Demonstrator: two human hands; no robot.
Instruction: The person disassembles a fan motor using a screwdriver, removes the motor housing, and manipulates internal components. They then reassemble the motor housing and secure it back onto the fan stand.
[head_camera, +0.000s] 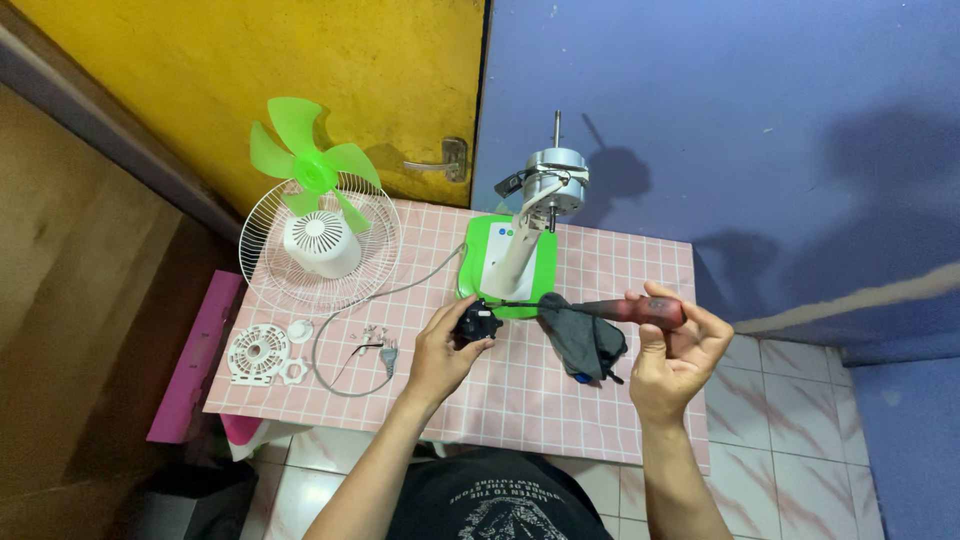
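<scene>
Small black part (476, 324) sat in the left hand (443, 352), held just above the counter (520, 390), near centre of view. Screwdriver w/ red handle (640, 311) ran horizontally from the right hand (672, 355); its dark shaft pointed toward 9 o'clock and the tip met the black part. Hands were near each other, approx. level, w/ a dark grey cloth (583, 340) lying on the counter between them, below the shaft.

Containers: none seen. Wire fan guard (268, 262) lay flat at 10 o'clock from the left hand, acting as a tray; white motor cover (321, 243) stood inside it, green fan blade (312, 165) resting on top.

Left hand: fingers clenched around the black part. Right hand: closed on the red handle, thumb and fingers wrapped over it.

Other items: green-and-white fan base (507, 268) w/ bare metal motor (555, 180) at 12 o'clock from the black part, just beside it. White round vented plate (259, 353) and small white ring pcs (299, 331) at 9 o'clock. Grey cord w/ plug (388, 356) looped on the counter, just left of the left hand. Small screws near the plug, too small to count.
</scene>
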